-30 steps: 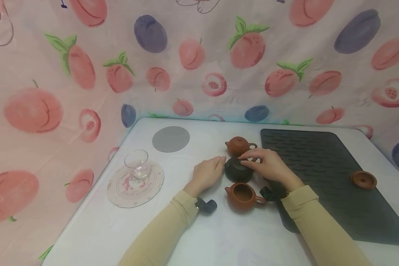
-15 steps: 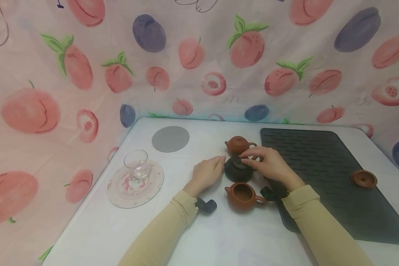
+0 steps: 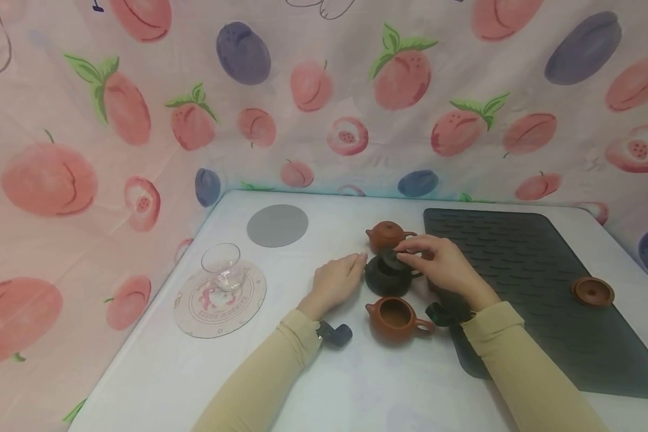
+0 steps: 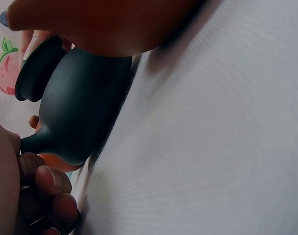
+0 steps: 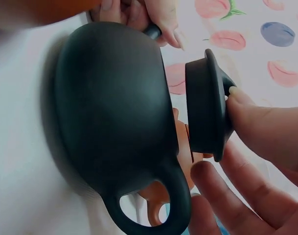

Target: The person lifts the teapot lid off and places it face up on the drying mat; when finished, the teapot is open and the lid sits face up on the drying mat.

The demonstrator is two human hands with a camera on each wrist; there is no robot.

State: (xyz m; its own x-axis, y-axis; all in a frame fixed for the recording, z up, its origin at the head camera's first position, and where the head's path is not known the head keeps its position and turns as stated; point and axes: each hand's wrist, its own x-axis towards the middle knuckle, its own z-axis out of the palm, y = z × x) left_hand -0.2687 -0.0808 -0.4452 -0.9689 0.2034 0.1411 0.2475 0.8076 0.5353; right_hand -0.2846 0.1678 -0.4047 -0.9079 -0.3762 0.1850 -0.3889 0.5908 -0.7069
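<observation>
A dark teapot (image 3: 384,281) stands on the white table (image 3: 313,384) between two brown teapots. My left hand (image 3: 356,267) holds it by the spout; in the left wrist view the spout (image 4: 34,142) runs in between my curled fingers (image 4: 51,183). My right hand (image 3: 406,258) pinches the knob of the dark lid (image 3: 393,259) and holds it just above the pot's mouth. The right wrist view shows the lid (image 5: 203,110) clear of the pot (image 5: 114,112), with a gap between them.
A lidded brown teapot (image 3: 387,235) stands just behind, an open brown teapot (image 3: 395,318) just in front. Its brown lid (image 3: 592,291) lies on the dark ribbed mat (image 3: 518,258) at right. A glass cup (image 3: 222,267) sits on a printed coaster (image 3: 205,315); a grey disc (image 3: 278,225) lies behind.
My right hand has lifted the dark lid off the dark teapot and a little toward the back. The left hand has stayed at the spout.
</observation>
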